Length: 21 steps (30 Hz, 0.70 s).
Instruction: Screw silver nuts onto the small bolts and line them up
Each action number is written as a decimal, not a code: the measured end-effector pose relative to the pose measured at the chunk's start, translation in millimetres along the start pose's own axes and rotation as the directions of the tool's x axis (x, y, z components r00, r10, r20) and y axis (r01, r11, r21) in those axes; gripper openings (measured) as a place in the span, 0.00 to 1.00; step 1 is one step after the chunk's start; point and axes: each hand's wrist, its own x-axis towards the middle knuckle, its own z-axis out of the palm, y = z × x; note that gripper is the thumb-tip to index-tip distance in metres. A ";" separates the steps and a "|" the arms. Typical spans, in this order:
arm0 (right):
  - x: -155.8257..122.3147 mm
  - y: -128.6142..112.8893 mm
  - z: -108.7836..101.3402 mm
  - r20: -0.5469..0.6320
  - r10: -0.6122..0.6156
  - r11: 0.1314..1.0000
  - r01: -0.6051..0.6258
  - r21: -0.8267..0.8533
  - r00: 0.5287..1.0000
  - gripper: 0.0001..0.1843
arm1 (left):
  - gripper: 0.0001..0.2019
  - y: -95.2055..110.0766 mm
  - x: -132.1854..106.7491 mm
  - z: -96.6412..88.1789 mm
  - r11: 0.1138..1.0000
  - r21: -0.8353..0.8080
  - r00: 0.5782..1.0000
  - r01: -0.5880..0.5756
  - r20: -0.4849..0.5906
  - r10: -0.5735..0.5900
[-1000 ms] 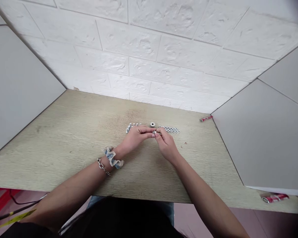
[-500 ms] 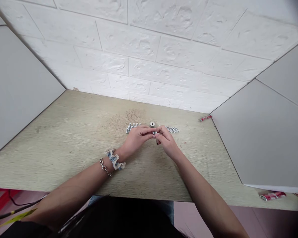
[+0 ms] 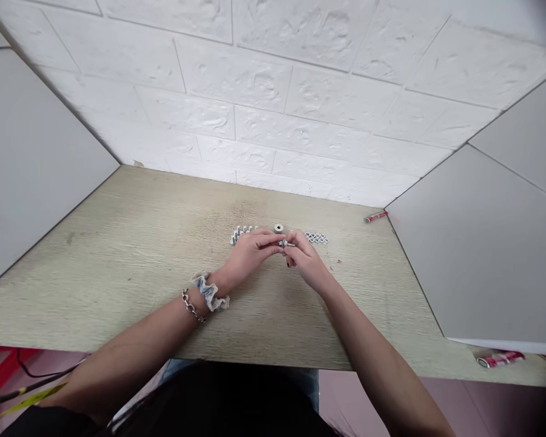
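Note:
Just above the table, a small silver bolt (image 3: 290,244) with a washer or nut on it lies between my two hands. My left hand (image 3: 255,250) is closed, its thumb and fingertips pinching the bolt from the left. From the other side, my right hand (image 3: 304,254) grips the bolt's shank end with thumb and curled fingers. Fingertips cover part of the piece, so its exact make-up is hard to see. Beyond my left hand stand several bolts (image 3: 243,232) in rows. A stack of round washers (image 3: 278,229) sits behind the fingertips, and several nuts (image 3: 317,238) lie beyond my right hand.
A white brick-pattern wall (image 3: 264,121) closes the back of the wooden table (image 3: 141,243). Grey panels (image 3: 491,249) flank it. One red battery-like cylinder (image 3: 375,217) lies in the back right corner, another red cylinder (image 3: 500,359) near the front right edge.
My fingers have shifted slightly around the bolt, and more of its shank and the ring on it shows between them. The rows of parts stay where they were.

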 end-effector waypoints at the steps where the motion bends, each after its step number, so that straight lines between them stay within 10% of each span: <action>1: 0.4 -0.3 -0.5 -0.019 -0.007 0.999 0.008 0.045 1.000 0.08 | 0.10 -0.3 0.0 0.3 1.000 0.014 1.000 -0.013 -0.006 0.013; 9: 1.2 -0.4 -1.2 0.019 0.092 0.993 -0.090 -0.081 0.996 0.16 | 0.09 -1.4 0.1 2.2 0.995 0.047 0.996 -0.090 -0.020 0.091; 12: 1.3 0.8 -1.6 0.029 0.021 0.998 -0.023 0.061 0.999 0.07 | 0.09 -2.7 -0.1 1.7 0.992 0.072 0.994 -0.101 -0.027 0.103; 16: 4.2 5.0 -4.2 -0.067 0.010 0.981 0.003 0.193 0.998 0.20 | 0.10 -5.6 -0.9 2.3 0.985 0.104 0.988 -0.136 -0.055 0.143; 21: 2.8 4.3 -1.3 -0.065 0.152 0.988 -0.152 0.012 0.986 0.18 | 0.10 -4.8 -1.6 2.7 0.979 0.117 0.984 -0.168 -0.039 0.173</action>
